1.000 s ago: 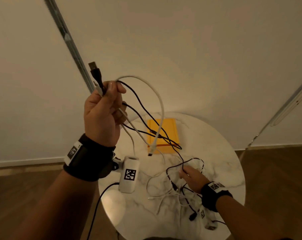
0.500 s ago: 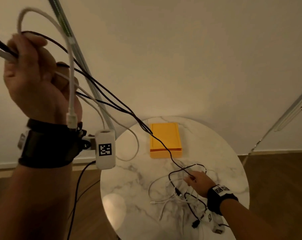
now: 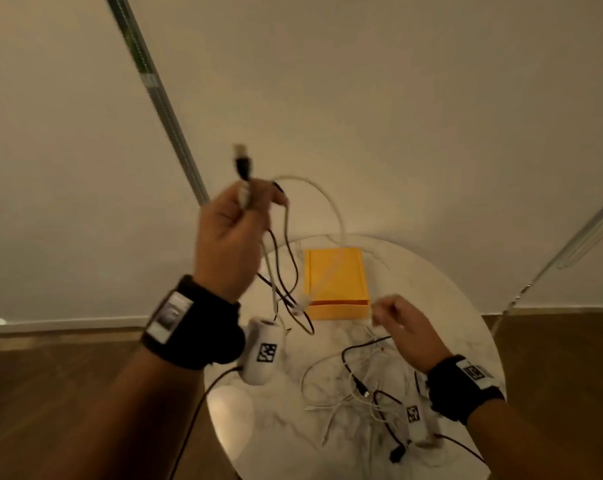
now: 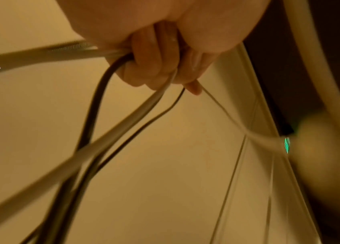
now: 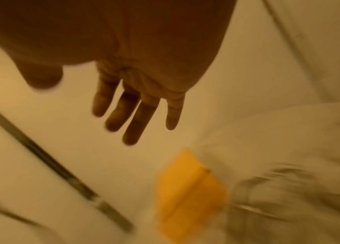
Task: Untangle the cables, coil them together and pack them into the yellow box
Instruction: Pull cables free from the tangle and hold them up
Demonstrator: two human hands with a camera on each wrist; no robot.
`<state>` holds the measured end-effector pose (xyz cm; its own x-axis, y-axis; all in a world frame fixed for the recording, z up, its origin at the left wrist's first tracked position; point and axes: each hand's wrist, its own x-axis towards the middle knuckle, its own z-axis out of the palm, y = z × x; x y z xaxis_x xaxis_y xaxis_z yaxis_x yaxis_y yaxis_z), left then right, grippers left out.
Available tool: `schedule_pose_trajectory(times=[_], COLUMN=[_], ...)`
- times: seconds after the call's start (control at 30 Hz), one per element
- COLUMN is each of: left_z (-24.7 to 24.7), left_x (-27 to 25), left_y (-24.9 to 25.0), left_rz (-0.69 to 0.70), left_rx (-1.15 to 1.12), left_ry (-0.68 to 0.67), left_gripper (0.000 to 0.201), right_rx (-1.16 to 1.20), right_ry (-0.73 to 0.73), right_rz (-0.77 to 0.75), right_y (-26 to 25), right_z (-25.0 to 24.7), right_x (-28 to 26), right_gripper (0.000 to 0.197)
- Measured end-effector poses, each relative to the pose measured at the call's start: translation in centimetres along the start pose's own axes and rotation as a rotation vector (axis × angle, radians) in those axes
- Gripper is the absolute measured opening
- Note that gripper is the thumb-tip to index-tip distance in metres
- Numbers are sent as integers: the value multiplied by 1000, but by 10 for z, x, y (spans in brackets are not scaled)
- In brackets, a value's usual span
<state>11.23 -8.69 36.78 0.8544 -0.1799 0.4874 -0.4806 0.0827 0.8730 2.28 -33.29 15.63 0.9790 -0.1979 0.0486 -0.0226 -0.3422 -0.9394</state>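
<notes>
My left hand [image 3: 255, 202] is raised over the table's left side and grips a bundle of black and white cables [image 3: 286, 258]. A black USB plug [image 3: 242, 162] sticks up above its fingers. In the left wrist view the fingers [image 4: 152, 66] curl round those cables [image 4: 94, 118], which hang down in loops. My right hand [image 3: 383, 315] hovers just right of the yellow box [image 3: 334, 271] with straight fingers [image 5: 135, 115] and holds nothing. More black and white cables lie in a tangle [image 3: 359, 389] on the table below it. The yellow box [image 5: 190, 189] stands at the back of the table.
The round marble table [image 3: 466, 306] stands against a pale wall, with wooden floor [image 3: 51, 410] on both sides. A metal rail [image 3: 161, 98] runs diagonally behind my left hand, and another rail [image 3: 577, 237] stands at the right. A white wrist camera [image 3: 263, 351] hangs under my left wrist.
My left hand has come down from high at the left to the middle with its cables. My right hand has lifted off the tangle, moved toward the box and opened.
</notes>
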Motion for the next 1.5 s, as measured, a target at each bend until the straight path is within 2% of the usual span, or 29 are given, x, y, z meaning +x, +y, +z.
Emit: schedule_pose_trajectory(times=[0.03,0.1,0.17,0.2,0.23,0.3,0.33,0.4,0.5,0.57,0.63,0.7,0.73,0.87,0.97,1.0,1.07,1.1,1.13,1.2,1.23,1.27,1.3,1.33,1.37,1.43,1.5], left_z=[12,22,30,36,42,42,40,34,26,21,13,6,5,7,3,2,1,2,5,12,16,20,22,21,19,7,-15], left_x=[-7,-15,-18,-22,-26,-21,-15,-4,11,19,24,25,22,1,-5,-6,-7,-7,-9,-11,-13,-14,-14,-14,-13,-8,-2], left_y=[-4,-23,-38,-38,-33,-30,-26,-17,5,18,19,8,1,-16,-13,-12,-11,-12,-14,-19,-21,-22,-21,-19,-16,-8,-2], left_rz=[10,-54,-123,-122,-107,-92,-59,21,119,165,177,136,89,-152,-274,-285,-277,-273,-276,-283,-282,-282,-278,-267,-244,-178,-73], left_rx=[76,176,168,166,185,194,215,298,352,316,273,240,216,11,-193,-224,-254,-268,-284,-324,-346,-371,-394,-407,-407,-363,-245], left_ry=[-72,-182,-272,-302,-332,-317,-307,-311,-312,-240,-140,-81,-82,-129,-114,-109,-103,-99,-99,-111,-120,-130,-138,-139,-131,-77,28], left_gripper=[30,28,28,28,29,27,27,28,31,33,36,42,45,46,49,49,49,49,49,50,50,50,48,47,47,49,48], right_rx=[126,300,468,570,598,511,436,321,234,204,112,-99,-229,-622,-781,-833,-973,-981,-903,-548,-372,-237,-139,-109,-97,-185,-389], right_ry=[38,52,-52,-129,-198,-328,-343,-297,-221,-150,-3,146,174,50,-23,-74,-203,-270,-339,-475,-523,-564,-593,-595,-569,-450,-326], right_rz=[-66,-192,-171,-143,-123,-127,-143,-171,-210,-240,-243,-232,-219,-88,185,309,444,394,271,5,-98,-178,-244,-289,-301,-277,-256], right_y=[-30,-93,-139,-153,-161,-169,-172,-185,-213,-228,-227,-205,-188,-97,-48,-40,-40,-49,-66,-118,-142,-157,-168,-171,-169,-142,-104], right_z=[-1,-3,-8,-9,-10,-16,-21,-34,-54,-70,-88,-102,-106,-100,-98,-97,-89,-79,-65,-26,-6,12,26,37,41,37,17], right_x=[3,13,19,21,25,25,25,30,38,46,63,83,91,103,99,96,87,82,73,49,37,29,25,24,27,42,60], right_gripper=[31,77,118,124,115,80,64,36,21,20,21,21,19,17,13,30,91,116,132,138,131,113,85,52,27,36,43])
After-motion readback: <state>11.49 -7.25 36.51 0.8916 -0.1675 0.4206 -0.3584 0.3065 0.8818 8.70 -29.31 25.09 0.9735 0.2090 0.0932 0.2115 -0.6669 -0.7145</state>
